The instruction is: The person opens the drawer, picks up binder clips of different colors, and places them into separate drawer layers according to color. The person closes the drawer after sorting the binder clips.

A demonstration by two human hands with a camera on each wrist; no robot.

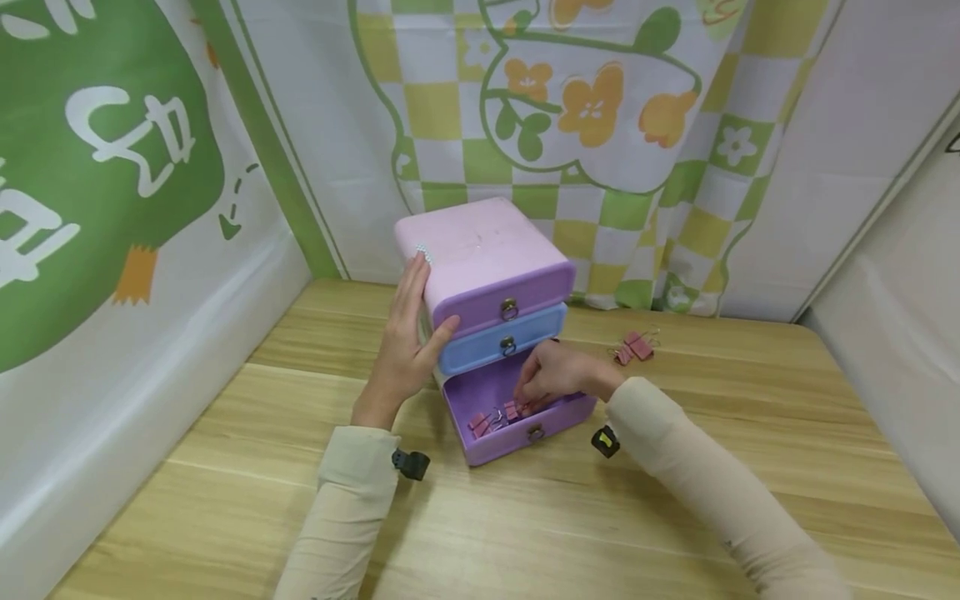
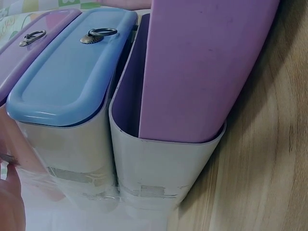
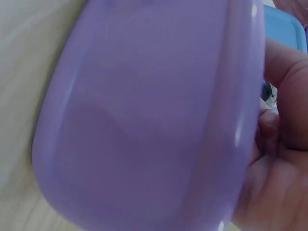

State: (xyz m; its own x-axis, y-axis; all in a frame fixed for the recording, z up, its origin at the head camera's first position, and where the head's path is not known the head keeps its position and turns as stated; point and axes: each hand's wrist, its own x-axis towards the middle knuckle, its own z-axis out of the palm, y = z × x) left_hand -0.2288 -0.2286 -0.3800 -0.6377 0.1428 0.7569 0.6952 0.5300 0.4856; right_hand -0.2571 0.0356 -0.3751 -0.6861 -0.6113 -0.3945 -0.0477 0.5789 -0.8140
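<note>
A small chest of drawers point(image 1: 487, 242) has a pink top, a purple upper drawer and a blue middle drawer point(image 1: 480, 342). Its purple bottom drawer point(image 1: 491, 450) is pulled out, with pink binder clips point(image 1: 480, 425) lying inside. My left hand point(image 1: 405, 342) rests along the chest's left side, fingers straight, thumb at the front corner. Reaching into the bottom drawer, my right hand point(image 1: 551, 375) has curled fingers and pinches a pink binder clip point(image 1: 513, 411) low in the drawer. In the right wrist view, the drawer front point(image 3: 144, 115) hides the fingertips.
More pink binder clips point(image 1: 636, 346) lie on the wooden table point(image 1: 562, 533) to the right of the chest. A patterned curtain point(image 1: 450, 108) hangs right behind it. Metal ring pulls point(image 2: 98, 34) stick out from the drawer fronts.
</note>
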